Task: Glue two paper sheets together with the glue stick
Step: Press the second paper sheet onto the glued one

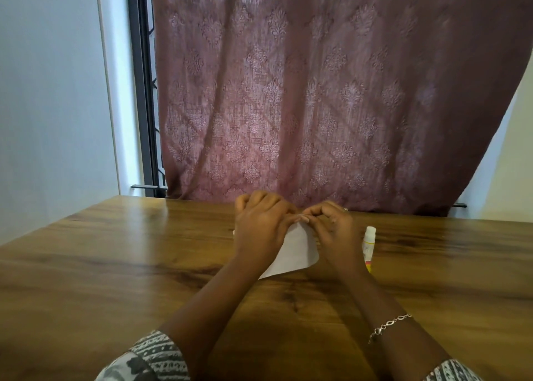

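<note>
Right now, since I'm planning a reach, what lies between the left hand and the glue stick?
In the head view: the white paper and the right hand pinching its far edge, between the left hand and the glue stick.

a patterned maroon curtain hangs behind the wooden table.

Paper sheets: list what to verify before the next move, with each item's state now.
1. Paper sheets, near edge on the table: ok.
2. Right hand fingers pinch their far edge: ok.
3. Left hand grip: cannot tell; it covers the left part.
4. Sheets aligned: cannot tell; only one white surface shows.
5. Glue stick clear of the sheets: ok, beside the right hand.
</note>
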